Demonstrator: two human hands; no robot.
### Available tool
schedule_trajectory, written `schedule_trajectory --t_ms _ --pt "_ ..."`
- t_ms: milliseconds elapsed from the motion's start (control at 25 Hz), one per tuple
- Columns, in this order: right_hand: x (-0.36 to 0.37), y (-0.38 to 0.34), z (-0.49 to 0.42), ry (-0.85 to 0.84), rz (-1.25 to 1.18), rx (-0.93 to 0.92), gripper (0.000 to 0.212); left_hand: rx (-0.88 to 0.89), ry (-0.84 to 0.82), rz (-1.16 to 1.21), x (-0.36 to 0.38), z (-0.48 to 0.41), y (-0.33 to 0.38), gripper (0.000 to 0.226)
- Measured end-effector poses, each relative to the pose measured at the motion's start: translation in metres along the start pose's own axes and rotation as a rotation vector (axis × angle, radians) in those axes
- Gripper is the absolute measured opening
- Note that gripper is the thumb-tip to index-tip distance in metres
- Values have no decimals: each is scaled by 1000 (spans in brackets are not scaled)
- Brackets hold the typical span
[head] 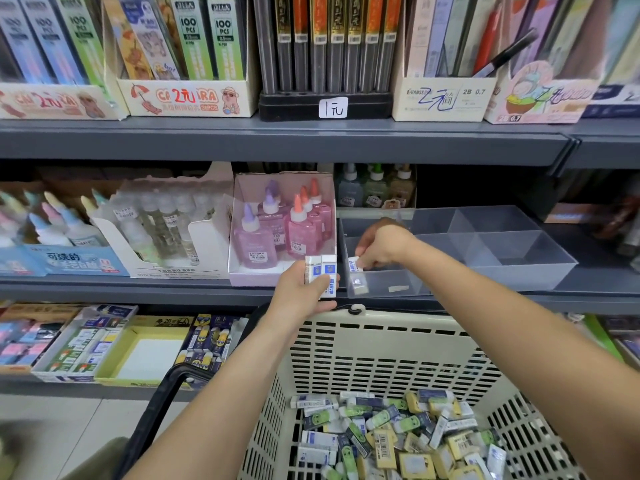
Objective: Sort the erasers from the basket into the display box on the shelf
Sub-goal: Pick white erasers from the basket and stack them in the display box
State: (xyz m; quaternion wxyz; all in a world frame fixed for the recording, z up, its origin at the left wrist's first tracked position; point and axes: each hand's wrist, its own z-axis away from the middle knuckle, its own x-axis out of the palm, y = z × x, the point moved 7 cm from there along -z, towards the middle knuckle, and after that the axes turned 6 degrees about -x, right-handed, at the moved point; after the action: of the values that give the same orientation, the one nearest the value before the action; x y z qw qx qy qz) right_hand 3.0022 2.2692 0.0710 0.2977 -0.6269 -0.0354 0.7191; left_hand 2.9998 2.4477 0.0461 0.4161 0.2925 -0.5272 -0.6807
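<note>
A cream plastic basket (381, 344) below the shelf holds several erasers (398, 434) in white-blue, green and yellow sleeves. On the middle shelf stands a clear divided display box (519, 268). My left hand (301, 289) grips two white-blue erasers (322, 271) upright in front of the shelf edge. My right hand (381, 244) reaches into the box's front-left compartment and pinches one white-blue eraser (354, 264) at its near wall. The other compartments look bare.
A box of pink and purple glue bottles (277, 226) stands right of more glue bottles (166, 223) and left of the display box. Boxes of erasers (86, 341) fill the lower shelf. The basket's black handle (156, 410) hangs at left.
</note>
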Motion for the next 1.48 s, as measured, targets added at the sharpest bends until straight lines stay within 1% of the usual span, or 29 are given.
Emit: schedule_trajectory --t_ms 80,120,240,320,480,560,600,640,720,760,840,920,1040,1160,1240,1360,1480 --pt "-5 4 5 45 -234 15 20 -26 -4 -18 4 0 0 12" --pt "-7 5 8 62 -259 7 21 -41 -15 -26 8 -1 0 13" --pt "-2 5 13 25 -167 -25 20 -58 -45 -51 24 -3 2 18" --pt "-2 4 17 14 -200 -45 18 -66 -29 -30 28 -6 3 17" --pt "-18 3 23 114 -240 -103 21 -83 -19 41 26 -10 3 15" --pt "-27 6 28 147 -371 -123 20 -58 5 54 23 -7 4 13" --pt "-29 7 31 138 -419 -137 25 -43 10 53 22 -5 6 13" --pt "-32 7 34 133 -382 -161 31 -30 7 55 20 -2 7 14" --pt "-37 4 36 119 -76 -239 35 -14 -8 67 17 4 11 17" --pt "-36 0 36 101 53 -285 31 -13 -15 71 14 7 13 18" --pt "-32 -4 37 47 168 -318 17 -9 -26 66 5 13 16 19" --pt "-32 -3 38 44 208 -299 12 -7 -38 49 -1 20 14 20" --pt "-24 -3 36 23 229 -296 22 -25 -41 36 -4 26 1 19" --pt "-1 -7 37 -121 145 -318 34 -22 -47 72 -3 26 -7 19" --pt "11 -9 39 -171 153 -340 33 -23 -50 99 -5 23 -7 19" --pt "16 -9 38 -82 254 -360 21 -25 -41 116 -8 18 -5 17" --pt "17 -14 34 -3 188 -334 18 -18 -19 139 -10 13 -1 18"
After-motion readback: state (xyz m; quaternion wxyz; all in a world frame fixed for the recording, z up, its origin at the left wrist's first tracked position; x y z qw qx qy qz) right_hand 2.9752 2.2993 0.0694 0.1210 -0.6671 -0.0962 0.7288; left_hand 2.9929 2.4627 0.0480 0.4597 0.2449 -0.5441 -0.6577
